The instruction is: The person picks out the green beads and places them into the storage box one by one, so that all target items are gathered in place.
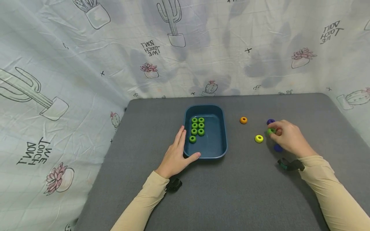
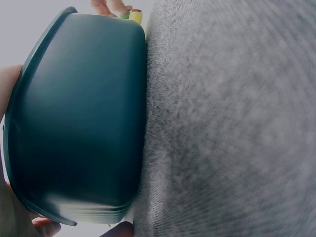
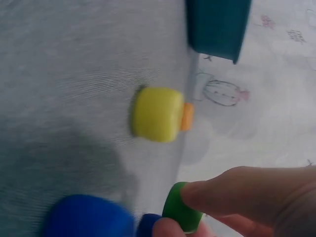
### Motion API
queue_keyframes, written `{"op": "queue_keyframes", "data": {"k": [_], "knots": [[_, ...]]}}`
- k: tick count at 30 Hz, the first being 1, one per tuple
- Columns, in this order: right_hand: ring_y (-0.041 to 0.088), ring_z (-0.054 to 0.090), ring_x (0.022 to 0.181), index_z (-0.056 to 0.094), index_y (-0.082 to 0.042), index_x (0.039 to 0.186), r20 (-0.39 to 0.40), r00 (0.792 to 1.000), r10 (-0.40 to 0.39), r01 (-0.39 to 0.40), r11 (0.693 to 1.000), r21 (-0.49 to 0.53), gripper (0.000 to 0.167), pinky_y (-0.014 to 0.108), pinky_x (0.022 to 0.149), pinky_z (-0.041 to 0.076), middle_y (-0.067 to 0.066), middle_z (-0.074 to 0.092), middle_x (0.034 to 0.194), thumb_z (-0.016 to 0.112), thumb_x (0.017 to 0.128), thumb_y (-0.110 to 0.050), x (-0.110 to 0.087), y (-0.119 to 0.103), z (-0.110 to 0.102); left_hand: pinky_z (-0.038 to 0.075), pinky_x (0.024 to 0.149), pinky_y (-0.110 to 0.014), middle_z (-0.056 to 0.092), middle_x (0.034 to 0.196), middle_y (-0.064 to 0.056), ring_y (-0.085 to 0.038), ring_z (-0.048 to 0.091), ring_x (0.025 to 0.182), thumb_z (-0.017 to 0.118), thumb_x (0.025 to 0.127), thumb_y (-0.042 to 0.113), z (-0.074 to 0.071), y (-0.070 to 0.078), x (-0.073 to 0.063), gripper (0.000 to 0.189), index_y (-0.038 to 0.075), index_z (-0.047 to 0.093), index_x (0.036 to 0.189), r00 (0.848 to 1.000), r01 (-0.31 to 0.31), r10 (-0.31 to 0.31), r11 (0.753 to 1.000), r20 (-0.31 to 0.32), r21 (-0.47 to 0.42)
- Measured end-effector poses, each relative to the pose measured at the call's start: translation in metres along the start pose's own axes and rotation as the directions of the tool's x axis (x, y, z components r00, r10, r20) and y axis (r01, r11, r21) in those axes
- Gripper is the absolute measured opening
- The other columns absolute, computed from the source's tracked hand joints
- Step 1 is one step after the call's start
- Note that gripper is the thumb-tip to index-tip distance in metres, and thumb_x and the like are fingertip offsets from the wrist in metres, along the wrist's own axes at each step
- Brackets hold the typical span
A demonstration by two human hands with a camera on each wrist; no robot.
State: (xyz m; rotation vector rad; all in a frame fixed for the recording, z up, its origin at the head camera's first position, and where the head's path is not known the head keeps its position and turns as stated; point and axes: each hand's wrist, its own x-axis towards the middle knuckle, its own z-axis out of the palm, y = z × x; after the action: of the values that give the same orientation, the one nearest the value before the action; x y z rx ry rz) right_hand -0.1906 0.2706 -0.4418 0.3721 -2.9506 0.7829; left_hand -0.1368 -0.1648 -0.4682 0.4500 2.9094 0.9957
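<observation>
A thick green ring bead (image 1: 270, 131) is pinched between the thumb and fingers of my right hand (image 1: 291, 138); the right wrist view shows the same green bead (image 3: 178, 210) held on edge. Partly behind those fingers is a reddish-brown bead (image 1: 278, 131). A purple bead (image 1: 270, 121) lies just beyond the hand and a blue bead (image 1: 278, 148) just below it. My left hand (image 1: 173, 159) rests against the left side and near-left corner of a dark blue tray (image 1: 214, 141), fingers extended and thumb spread. Several green beads (image 1: 201, 125) lie inside the tray, toward its left, roughly in two columns.
Between the tray and my right hand lie a yellow bead (image 1: 259, 139) and, farther back, an orange bead (image 1: 243, 120). Everything stands on a grey cloth-covered table (image 1: 231, 192). A white curtain (image 1: 219, 57) printed with cacti hangs behind and to the sides.
</observation>
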Motion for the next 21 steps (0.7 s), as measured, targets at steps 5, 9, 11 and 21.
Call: {"op": "queue_keyframes", "data": {"k": [5, 9, 11, 21], "knots": [[0.023, 0.055, 0.078, 0.072, 0.000, 0.122, -0.038, 0.999, -0.012, 0.012, 1.000, 0.010, 0.029, 0.036, 0.064, 0.040, 0.016, 0.062, 0.100, 0.072, 0.094, -0.007, 0.004, -0.010, -0.007, 0.036, 0.113, -0.068, -0.005, 0.177, 0.008, -0.036, 0.039, 0.151, 0.059, 0.094, 0.073, 0.000, 0.001, 0.000, 0.109, 0.013, 0.009, 0.169, 1.000, 0.003, -0.003, 1.000, 0.001, 0.000], [0.027, 0.061, 0.083, 0.072, -0.001, 0.122, -0.038, 0.999, -0.034, 0.035, 0.999, 0.027, 0.029, 0.037, 0.067, 0.044, 0.017, 0.064, 0.106, 0.073, 0.095, -0.009, 0.006, -0.025, -0.012, 0.035, 0.114, -0.068, -0.006, 0.177, 0.009, -0.036, 0.039, 0.151, 0.059, 0.094, 0.073, 0.000, 0.000, 0.000, 0.108, 0.014, 0.009, 0.169, 1.000, 0.010, -0.010, 1.000, 0.006, 0.004], [0.031, 0.065, 0.090, 0.072, -0.001, 0.123, -0.033, 0.998, -0.049, 0.050, 0.998, 0.044, 0.029, 0.037, 0.067, 0.046, 0.018, 0.065, 0.112, 0.073, 0.095, -0.009, 0.007, -0.034, -0.013, 0.035, 0.114, -0.068, -0.007, 0.176, 0.011, -0.036, 0.039, 0.152, 0.058, 0.094, 0.074, 0.001, 0.000, 0.000, 0.108, 0.014, 0.008, 0.170, 1.000, 0.013, -0.013, 1.000, 0.007, 0.007], [0.027, 0.067, 0.092, 0.073, -0.006, 0.121, -0.037, 0.989, -0.144, 0.147, 0.985, 0.092, 0.027, 0.032, 0.065, 0.049, 0.014, 0.067, 0.116, 0.074, 0.095, -0.006, 0.013, -0.073, -0.013, 0.036, 0.113, -0.069, -0.003, 0.177, 0.004, -0.033, 0.037, 0.153, 0.058, 0.094, 0.074, 0.001, 0.000, 0.000, 0.108, 0.014, 0.009, 0.169, 1.000, -0.002, 0.002, 1.000, -0.006, 0.007]]}}
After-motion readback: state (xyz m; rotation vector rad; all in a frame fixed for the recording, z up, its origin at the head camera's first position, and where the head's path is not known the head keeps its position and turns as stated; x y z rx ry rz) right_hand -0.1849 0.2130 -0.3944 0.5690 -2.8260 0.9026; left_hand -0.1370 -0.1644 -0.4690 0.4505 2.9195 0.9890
